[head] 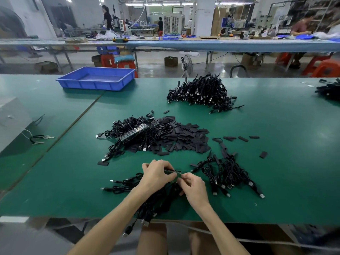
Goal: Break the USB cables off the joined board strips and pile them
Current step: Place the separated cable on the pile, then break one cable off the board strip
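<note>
**Partway through snapping USB cables off board strips**

At the near edge of a green table (276, 162), the left hand (158, 173) grips a short board strip (173, 171). The right hand (195, 188) pinches the strip's right end, and attached cables (156, 205) dangle below. Freed cables lie in a small pile (228, 173) just right of the hands and in a larger heap (200, 92) farther back. A tangle of unbroken strips (132, 135) waits mid-table, so plenty of work seems left.

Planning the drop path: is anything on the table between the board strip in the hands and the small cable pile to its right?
Nothing visible blocks it. Both the left hand and right hand hold the board strip, and the cable pile lies just right of them across bare green mat.
</note>
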Demonstrator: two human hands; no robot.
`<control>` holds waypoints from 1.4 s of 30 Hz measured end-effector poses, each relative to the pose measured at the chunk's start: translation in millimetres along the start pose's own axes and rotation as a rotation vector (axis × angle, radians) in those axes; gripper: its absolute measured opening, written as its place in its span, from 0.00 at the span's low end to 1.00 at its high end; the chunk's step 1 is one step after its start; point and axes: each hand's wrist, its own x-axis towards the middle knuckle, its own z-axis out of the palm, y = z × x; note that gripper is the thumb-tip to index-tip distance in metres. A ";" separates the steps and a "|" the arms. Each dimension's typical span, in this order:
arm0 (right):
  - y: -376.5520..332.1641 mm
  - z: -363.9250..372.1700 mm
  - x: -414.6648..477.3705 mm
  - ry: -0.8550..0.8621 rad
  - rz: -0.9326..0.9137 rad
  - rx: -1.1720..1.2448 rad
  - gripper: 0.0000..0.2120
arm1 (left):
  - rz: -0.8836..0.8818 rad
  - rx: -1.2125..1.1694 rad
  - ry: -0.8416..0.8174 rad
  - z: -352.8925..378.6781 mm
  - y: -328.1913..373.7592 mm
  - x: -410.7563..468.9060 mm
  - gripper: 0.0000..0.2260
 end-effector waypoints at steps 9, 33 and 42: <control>1.1 5.7 -2.1 0.063 0.011 -0.044 0.04 | -0.043 0.114 0.148 10.5 15.1 -10.1 0.06; 1.3 1.7 -2.6 0.311 0.024 0.405 0.09 | -0.115 0.024 0.140 -53.4 -75.5 7.7 0.08; 4.0 -0.5 -0.8 0.293 0.022 0.428 0.10 | -0.182 0.135 0.270 -38.2 -93.9 14.8 0.03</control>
